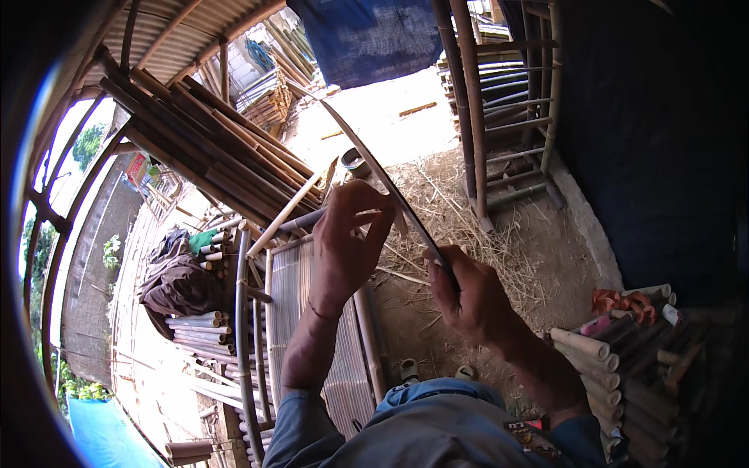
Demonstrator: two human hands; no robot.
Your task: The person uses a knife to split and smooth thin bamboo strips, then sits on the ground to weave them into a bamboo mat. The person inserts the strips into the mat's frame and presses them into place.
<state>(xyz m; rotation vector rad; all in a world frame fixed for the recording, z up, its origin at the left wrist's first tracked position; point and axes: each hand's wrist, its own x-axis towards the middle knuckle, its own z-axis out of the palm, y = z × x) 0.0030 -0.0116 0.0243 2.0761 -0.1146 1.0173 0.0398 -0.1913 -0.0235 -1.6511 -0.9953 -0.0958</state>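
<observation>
Above straw (511,285), right fingers (468,269) grip a long strip (382,175); left fingers (379,232), hold unclear; red sign (136,168) bears lettering.

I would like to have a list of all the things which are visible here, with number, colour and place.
Long curved strip: one, brown and dark, centre
Slatted panel: one, brown, left of centre
Stacked poles: many, brown, upper left
Cut tubes: many, pale brown, lower right; more at left
Cloth bundle: one, dark, left
Ladder-like frame: one, brown, upper right
Shavings: uncounted, straw-coloured, centre right
Hanging cloth: one, blue, top
Sheet: one, bright blue, lower left
Left hand: one, bare, beside the strip; contact unclear
Right hand: one, bare, gripping the strip's lower end
</observation>
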